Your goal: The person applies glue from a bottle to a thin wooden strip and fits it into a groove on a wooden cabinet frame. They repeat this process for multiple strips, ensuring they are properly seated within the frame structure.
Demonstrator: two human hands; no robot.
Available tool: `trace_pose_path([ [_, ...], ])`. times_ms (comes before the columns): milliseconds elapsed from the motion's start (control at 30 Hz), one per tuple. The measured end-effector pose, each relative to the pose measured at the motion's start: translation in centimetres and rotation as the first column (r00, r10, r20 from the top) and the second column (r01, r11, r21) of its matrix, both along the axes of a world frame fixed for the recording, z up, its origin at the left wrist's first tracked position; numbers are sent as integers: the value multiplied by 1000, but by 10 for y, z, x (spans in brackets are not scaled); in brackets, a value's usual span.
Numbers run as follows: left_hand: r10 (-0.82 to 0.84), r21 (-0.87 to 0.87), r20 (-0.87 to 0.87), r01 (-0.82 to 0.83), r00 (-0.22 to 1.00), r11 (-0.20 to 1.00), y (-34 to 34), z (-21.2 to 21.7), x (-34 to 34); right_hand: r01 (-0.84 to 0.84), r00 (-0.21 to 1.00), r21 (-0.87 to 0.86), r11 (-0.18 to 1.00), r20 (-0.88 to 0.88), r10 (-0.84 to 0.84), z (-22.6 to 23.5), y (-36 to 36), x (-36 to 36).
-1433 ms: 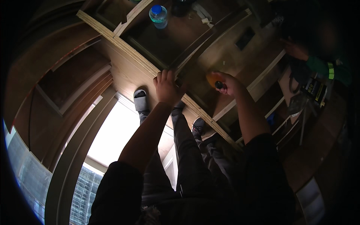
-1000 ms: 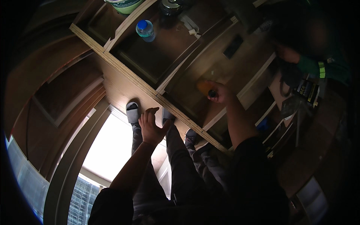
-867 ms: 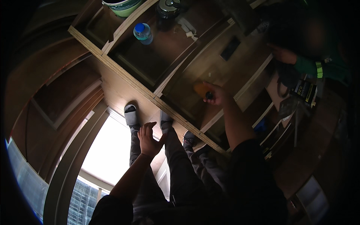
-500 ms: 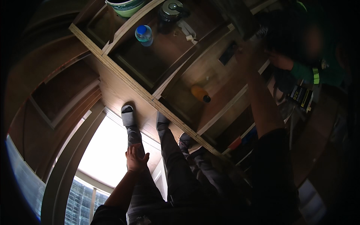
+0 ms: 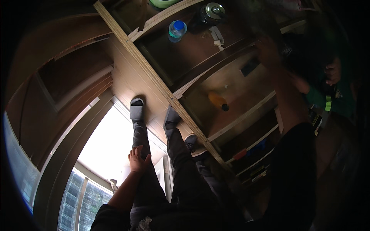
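My left hand (image 5: pixel 138 159) hangs in front of my trouser leg with its fingers apart, holding nothing. Whether it touches the leg I cannot tell. My right arm stretches to the far right, over an open wooden frame (image 5: pixel 148 65). At its end my right hand (image 5: pixel 268 52) is dim and blurred, beside a dark, smeared shape; its fingers cannot be made out. Near that hand, a small dark rectangle (image 5: pixel 249 67) shows on the panel inside the frame. An orange bottle with a black cap (image 5: pixel 217 101) lies in the same compartment.
A blue-capped water bottle (image 5: pixel 177 34), a dark pot with a shiny lid (image 5: pixel 213 12) and white scraps (image 5: pixel 217 36) occupy another compartment. At right is a co-worker's green sleeve (image 5: pixel 318 99) and hand (image 5: pixel 332 71). Another person's dark shoe (image 5: pixel 189 141) stands by the frame. A bright window opening lies left.
The view has shifted, so the frame and its contents sit farther right and higher. My right arm still reaches out. A co-worker's hand now shows at the right; my left hand stays spread.
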State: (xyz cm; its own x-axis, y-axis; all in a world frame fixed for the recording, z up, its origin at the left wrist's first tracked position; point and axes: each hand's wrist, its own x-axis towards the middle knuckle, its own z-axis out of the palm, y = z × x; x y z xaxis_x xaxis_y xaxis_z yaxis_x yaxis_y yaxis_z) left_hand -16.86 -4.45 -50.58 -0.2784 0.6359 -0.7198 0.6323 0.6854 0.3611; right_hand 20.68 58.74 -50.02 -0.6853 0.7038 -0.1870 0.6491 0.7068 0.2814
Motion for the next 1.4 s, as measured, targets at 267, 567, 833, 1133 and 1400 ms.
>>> trace_pose_path([
  [267,83,-80,21,-81,996,993,3,12,-16,-62,997,-130,990,38,67,78,-47,10],
  [567,273,-225,77,-250,959,942,-47,30,-56,160,971,-161,974,-153,-184,154,-162,18],
  [833,275,-273,251,-205,928,940,-45,34,-86,420,679,-411,809,-449,-581,134,-305,5],
  [1133,317,503,186,-367,930,782,237,-18,-141,351,-195,-930,-105,37,-980,151,-480,-51],
  [1400,99,262,-184,-49,978,964,428,-1,-141,114,-367,-960,-255,197,-909,180,-505,-76],
])
